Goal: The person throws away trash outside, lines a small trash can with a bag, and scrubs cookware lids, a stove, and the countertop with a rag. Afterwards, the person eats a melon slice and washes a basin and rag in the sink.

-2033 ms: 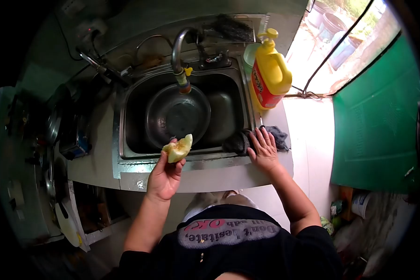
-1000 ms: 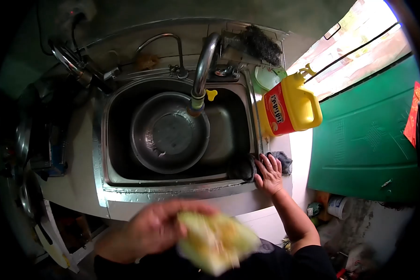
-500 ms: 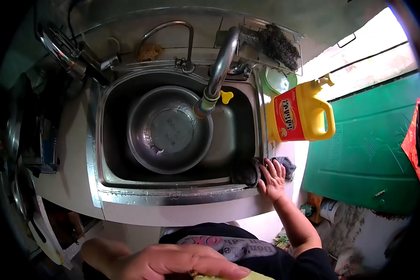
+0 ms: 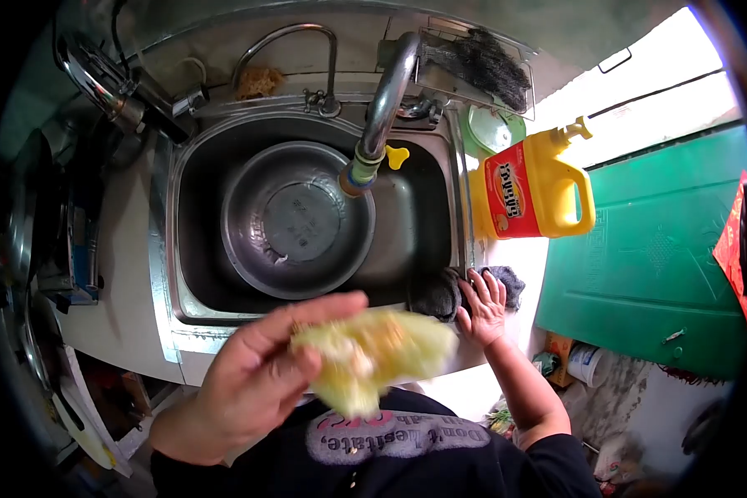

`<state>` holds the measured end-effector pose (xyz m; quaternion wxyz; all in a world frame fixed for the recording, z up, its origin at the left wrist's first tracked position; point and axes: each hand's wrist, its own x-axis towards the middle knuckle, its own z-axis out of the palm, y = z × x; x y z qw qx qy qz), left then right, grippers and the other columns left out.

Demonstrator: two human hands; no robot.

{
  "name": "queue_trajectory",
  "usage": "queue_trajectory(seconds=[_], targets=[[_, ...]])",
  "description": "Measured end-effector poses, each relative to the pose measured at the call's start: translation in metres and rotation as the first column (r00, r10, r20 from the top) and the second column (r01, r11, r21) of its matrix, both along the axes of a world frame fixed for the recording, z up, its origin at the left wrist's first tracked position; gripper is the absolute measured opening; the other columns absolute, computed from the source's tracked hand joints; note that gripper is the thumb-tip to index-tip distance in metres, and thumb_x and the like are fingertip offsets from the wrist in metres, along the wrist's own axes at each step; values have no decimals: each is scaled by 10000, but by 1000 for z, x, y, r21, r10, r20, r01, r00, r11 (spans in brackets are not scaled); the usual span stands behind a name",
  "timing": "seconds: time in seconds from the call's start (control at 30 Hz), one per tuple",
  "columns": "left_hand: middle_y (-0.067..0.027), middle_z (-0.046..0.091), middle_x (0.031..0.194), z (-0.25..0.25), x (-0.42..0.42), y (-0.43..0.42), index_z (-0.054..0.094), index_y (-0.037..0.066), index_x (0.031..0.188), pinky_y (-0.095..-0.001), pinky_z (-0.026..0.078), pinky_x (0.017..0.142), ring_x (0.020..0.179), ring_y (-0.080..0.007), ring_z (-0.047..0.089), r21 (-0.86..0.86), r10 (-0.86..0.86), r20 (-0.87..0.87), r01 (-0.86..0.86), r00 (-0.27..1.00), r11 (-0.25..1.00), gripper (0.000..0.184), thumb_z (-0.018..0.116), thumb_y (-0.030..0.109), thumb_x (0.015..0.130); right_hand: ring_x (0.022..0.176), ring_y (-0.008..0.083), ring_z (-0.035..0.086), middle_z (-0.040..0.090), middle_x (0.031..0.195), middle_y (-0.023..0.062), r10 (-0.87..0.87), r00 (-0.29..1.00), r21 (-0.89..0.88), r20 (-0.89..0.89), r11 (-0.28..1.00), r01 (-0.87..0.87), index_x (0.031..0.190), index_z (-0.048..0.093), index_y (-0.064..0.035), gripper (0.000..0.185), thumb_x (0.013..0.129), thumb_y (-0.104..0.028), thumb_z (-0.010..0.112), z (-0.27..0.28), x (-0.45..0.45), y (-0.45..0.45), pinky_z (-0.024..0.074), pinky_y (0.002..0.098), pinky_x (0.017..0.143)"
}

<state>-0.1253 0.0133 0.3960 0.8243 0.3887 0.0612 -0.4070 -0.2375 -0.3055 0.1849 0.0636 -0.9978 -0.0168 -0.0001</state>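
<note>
My left hand point(image 4: 253, 373) is closed on a pale yellow-green piece of fruit or vegetable point(image 4: 382, 344), held over the sink's front edge. Motion blurs the piece, so its exact kind is unclear; brownish and whitish patches show on it. At the sink's front right corner, my right hand point(image 4: 484, 310) lies with fingers spread on a dark grey cloth point(image 4: 436, 294), which bunches up on both sides of it. A wide metal basin point(image 4: 253, 261) sits in the left part of the steel sink point(image 4: 423, 224), below the tap.
A thick tap point(image 4: 390, 100) with a yellow lever reaches over the basin. To the right stand a yellow detergent jug point(image 4: 548, 195) and a green-rimmed container point(image 4: 494, 129). A wire rack point(image 4: 440, 79) holds a dark scrubber. Beyond the jug is a green panel point(image 4: 639, 257).
My left hand has risen from the bottom edge towards the sink, bringing the yellow-green piece into fuller view. The right hand stays on the cloth. The camera view has shifted slightly.
</note>
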Motion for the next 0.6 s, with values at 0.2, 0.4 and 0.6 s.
queue_trajectory(seconds=[0.2, 0.4, 0.6], targets=[[-81, 496, 1050, -44, 1, 0, 403, 9, 1146, -256, 449, 811, 938, -125, 513, -35, 149, 106, -146, 983, 989, 328, 483, 99, 842, 1166, 270, 304, 395, 1241, 68, -10, 1000, -4, 13, 1000, 10, 1105, 512, -141, 457, 690, -334, 517, 3, 0, 1, 181, 413, 972], [-66, 516, 1021, -57, 0, 1, 447, 7, 1098, -237, 441, 803, 924, -113, 511, 27, 217, 193, -226, 957, 974, 307, 531, 47, 806, 1172, 268, 298, 394, 1243, 61, -13, 999, 2, 30, 1000, 13, 1107, 511, -143, 466, 679, -325, 527, 2, -1, 2, 174, 408, 978], [-70, 524, 1035, -65, -3, 0, 447, -3, 1135, -234, 419, 821, 926, -110, 503, 72, 212, 355, -252, 910, 965, 356, 542, 21, 793, 1177, 262, 291, 392, 1244, 60, -26, 1000, -8, 15, 1000, 26, 1108, 508, -147, 461, 685, -331, 521, 2, 0, 3, 170, 409, 981]])
